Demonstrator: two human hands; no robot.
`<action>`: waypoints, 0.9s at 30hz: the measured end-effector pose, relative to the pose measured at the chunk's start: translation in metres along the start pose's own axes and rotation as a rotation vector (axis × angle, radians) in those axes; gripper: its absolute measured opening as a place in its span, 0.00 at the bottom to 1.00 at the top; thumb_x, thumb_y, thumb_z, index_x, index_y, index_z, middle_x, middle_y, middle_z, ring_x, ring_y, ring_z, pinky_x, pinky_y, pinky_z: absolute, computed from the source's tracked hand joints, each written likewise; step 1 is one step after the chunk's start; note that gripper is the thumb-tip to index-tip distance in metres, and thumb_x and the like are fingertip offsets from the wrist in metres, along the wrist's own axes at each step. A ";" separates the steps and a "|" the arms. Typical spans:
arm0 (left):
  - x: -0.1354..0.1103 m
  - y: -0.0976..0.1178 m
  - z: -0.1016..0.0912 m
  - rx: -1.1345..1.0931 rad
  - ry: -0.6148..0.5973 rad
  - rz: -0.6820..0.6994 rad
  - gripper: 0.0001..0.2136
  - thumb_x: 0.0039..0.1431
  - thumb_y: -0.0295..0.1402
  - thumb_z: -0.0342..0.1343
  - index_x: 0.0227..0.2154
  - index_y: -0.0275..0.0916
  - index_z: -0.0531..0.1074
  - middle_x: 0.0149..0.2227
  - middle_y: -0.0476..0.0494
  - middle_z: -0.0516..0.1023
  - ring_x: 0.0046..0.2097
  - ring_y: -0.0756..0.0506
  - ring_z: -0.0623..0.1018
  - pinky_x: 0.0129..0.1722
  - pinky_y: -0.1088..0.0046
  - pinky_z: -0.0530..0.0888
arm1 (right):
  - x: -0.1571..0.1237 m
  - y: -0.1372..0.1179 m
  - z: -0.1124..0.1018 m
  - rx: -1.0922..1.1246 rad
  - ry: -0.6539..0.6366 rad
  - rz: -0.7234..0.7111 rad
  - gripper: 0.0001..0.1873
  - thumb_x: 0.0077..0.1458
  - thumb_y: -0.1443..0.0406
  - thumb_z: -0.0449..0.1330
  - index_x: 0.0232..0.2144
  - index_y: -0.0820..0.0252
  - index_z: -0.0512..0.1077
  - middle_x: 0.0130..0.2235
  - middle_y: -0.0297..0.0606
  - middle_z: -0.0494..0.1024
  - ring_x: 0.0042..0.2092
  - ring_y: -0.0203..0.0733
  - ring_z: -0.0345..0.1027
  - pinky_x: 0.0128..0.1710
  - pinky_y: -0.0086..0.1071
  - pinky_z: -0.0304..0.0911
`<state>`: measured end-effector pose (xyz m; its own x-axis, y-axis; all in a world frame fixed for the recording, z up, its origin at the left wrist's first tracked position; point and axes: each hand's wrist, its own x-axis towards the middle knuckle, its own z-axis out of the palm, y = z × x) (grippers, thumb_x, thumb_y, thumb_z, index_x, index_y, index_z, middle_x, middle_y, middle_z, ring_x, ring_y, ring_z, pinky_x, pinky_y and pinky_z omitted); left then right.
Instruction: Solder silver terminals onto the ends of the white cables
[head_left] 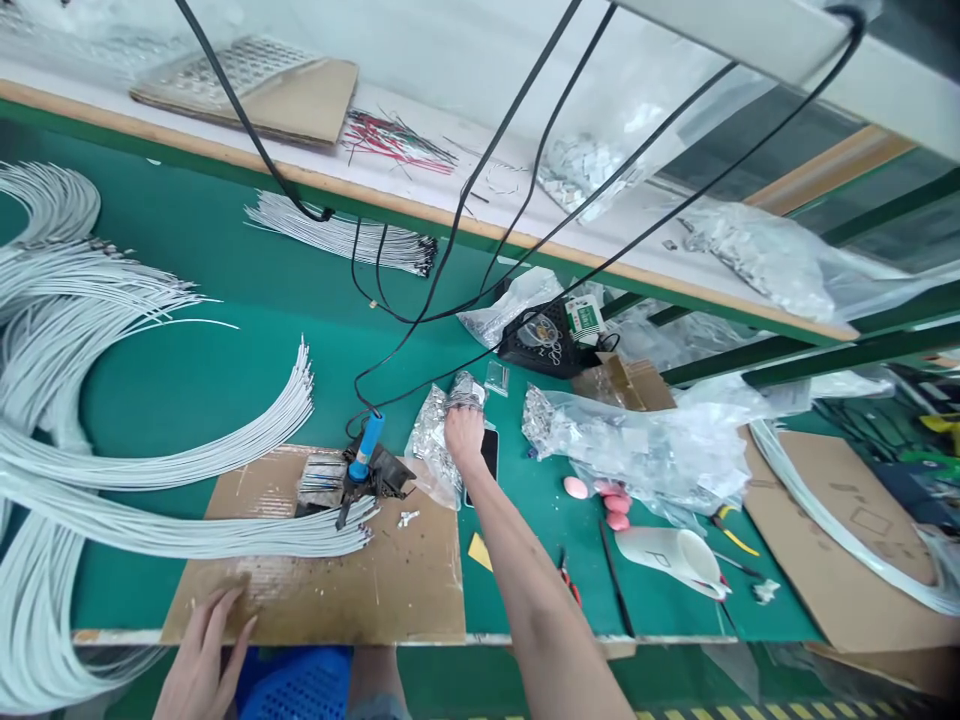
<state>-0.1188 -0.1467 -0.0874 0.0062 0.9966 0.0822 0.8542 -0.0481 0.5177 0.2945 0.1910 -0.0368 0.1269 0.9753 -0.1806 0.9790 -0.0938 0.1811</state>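
Observation:
My left hand [206, 650] is at the front edge of the brown cardboard sheet [405, 600], its fingers apart and nothing in it. My right hand [465, 436] reaches forward with fingers closed at a grey, striped coil-like bundle [466, 386]; what the fingertips hold is hidden. Beside that hand lies a clear bag of small silvery parts [433, 430], and a dark phone [489, 465] is partly under the forearm. On the cardboard, a blue-handled soldering iron [367, 446] leans in its dark stand. Ends of a white wire bundle [285, 535] lie in front of it.
More white wire bundles [45, 380] fill the left side. Black cables [480, 190] hang from the shelf [480, 225] across the view. To the right are a plastic bag [637, 450], pink lumps [618, 505], pliers [571, 580] and a white pitcher [667, 560].

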 end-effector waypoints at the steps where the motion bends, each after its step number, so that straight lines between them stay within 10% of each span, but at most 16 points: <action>1: 0.000 -0.001 -0.002 0.000 -0.002 -0.011 0.16 0.73 0.41 0.45 0.58 0.50 0.69 0.52 0.40 0.81 0.53 0.37 0.83 0.52 0.58 0.82 | 0.000 0.000 -0.002 -0.008 0.002 -0.008 0.19 0.67 0.59 0.65 0.56 0.64 0.74 0.57 0.48 0.77 0.53 0.50 0.76 0.53 0.48 0.74; 14: 0.001 0.015 -0.014 -0.004 -0.104 -0.083 0.15 0.73 0.43 0.48 0.56 0.44 0.69 0.51 0.37 0.81 0.48 0.38 0.87 0.44 0.64 0.85 | -0.059 0.029 -0.048 -0.119 -0.016 -0.064 0.18 0.68 0.59 0.65 0.54 0.64 0.74 0.54 0.47 0.78 0.52 0.50 0.76 0.52 0.48 0.74; 27: 0.019 0.047 0.003 -0.075 -0.134 -0.048 0.17 0.75 0.45 0.44 0.58 0.42 0.66 0.47 0.36 0.79 0.42 0.39 0.86 0.40 0.62 0.85 | -0.165 -0.050 0.028 -0.037 -0.102 -0.273 0.16 0.68 0.60 0.64 0.53 0.62 0.75 0.52 0.44 0.79 0.48 0.46 0.78 0.48 0.44 0.77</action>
<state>-0.0772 -0.1300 -0.0644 0.0399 0.9976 -0.0557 0.8142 -0.0001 0.5806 0.2291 0.0295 -0.0430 -0.1230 0.9381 -0.3238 0.9729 0.1784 0.1474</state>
